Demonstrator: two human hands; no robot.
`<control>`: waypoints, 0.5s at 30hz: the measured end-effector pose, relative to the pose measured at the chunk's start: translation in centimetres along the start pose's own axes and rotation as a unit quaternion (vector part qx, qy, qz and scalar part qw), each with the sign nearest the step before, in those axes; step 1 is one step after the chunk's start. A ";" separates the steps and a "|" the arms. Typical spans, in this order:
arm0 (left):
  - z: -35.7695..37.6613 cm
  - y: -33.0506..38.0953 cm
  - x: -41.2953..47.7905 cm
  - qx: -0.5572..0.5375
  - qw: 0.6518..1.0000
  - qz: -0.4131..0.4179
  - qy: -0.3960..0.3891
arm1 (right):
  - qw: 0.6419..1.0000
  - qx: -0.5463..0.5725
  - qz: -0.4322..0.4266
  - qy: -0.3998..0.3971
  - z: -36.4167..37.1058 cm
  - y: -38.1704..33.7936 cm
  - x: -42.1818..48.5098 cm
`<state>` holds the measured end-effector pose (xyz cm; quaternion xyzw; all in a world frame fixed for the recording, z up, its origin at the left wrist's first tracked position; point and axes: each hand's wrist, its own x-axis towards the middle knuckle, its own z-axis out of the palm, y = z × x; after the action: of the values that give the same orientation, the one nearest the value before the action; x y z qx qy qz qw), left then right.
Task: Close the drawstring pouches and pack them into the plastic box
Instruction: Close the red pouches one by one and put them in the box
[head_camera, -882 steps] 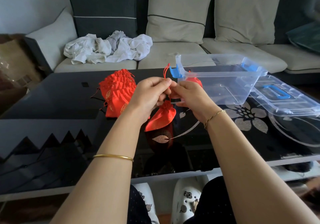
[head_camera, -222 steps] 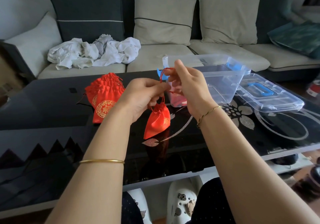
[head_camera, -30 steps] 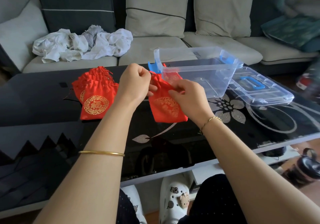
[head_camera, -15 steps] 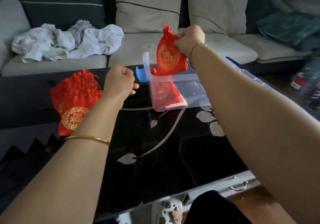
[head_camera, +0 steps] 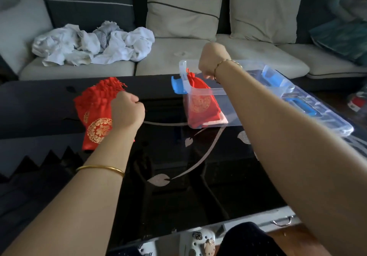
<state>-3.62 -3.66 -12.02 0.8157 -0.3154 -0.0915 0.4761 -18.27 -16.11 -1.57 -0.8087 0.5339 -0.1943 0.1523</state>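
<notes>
A clear plastic box [head_camera: 218,92] with blue latches stands on the black glass table [head_camera: 170,162]. One closed red drawstring pouch [head_camera: 199,101] with a gold emblem leans upright inside, against the box's left wall. My right hand [head_camera: 212,61] hovers curled just right of the pouch's gathered top. Its fingers are hidden, so any hold on the pouch is unclear. To the left lies a pile of red pouches [head_camera: 93,115]. My left hand [head_camera: 127,111] is a curled fist over the pile's right edge, with nothing visible in it.
The box's clear lid [head_camera: 327,121] with a blue handle lies right of the box. Behind the table is a sofa with cushions and a heap of white cloth [head_camera: 93,44]. My right forearm crosses over the box's front right.
My right hand has lowered the closed pouch from above the box into it. My left hand has moved left to the pile. The camera has tilted down.
</notes>
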 end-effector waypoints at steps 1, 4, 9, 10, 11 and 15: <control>-0.6 -0.8 -0.3 0.025 0.999 -0.019 0.030 | 0.998 0.026 -0.022 0.044 0.4 -1.0 -0.8; -1.8 -2.9 -1.8 0.081 0.986 -0.111 0.096 | 0.985 0.149 -0.079 0.027 3.7 -4.0 -4.1; -4.3 -6.6 -2.9 0.110 0.969 -0.210 0.075 | 0.957 0.206 -0.049 -0.196 12.8 -7.0 -9.4; -4.5 -7.0 -2.8 0.105 0.968 -0.219 0.064 | 0.952 0.217 -0.033 -0.214 14.4 -7.1 -9.8; -4.8 -7.5 -2.5 0.100 0.967 -0.226 0.058 | 0.947 0.227 -0.022 -0.227 15.5 -7.4 -10.3; -4.9 -8.5 -2.0 0.075 0.970 -0.226 0.037 | 0.955 0.226 -0.003 -0.192 18.7 -7.6 -10.1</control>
<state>0.63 4.08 -16.82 0.9021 -0.1109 -0.1431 0.3916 -6.84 -3.18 -16.03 -0.7771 0.4342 -0.1510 0.4299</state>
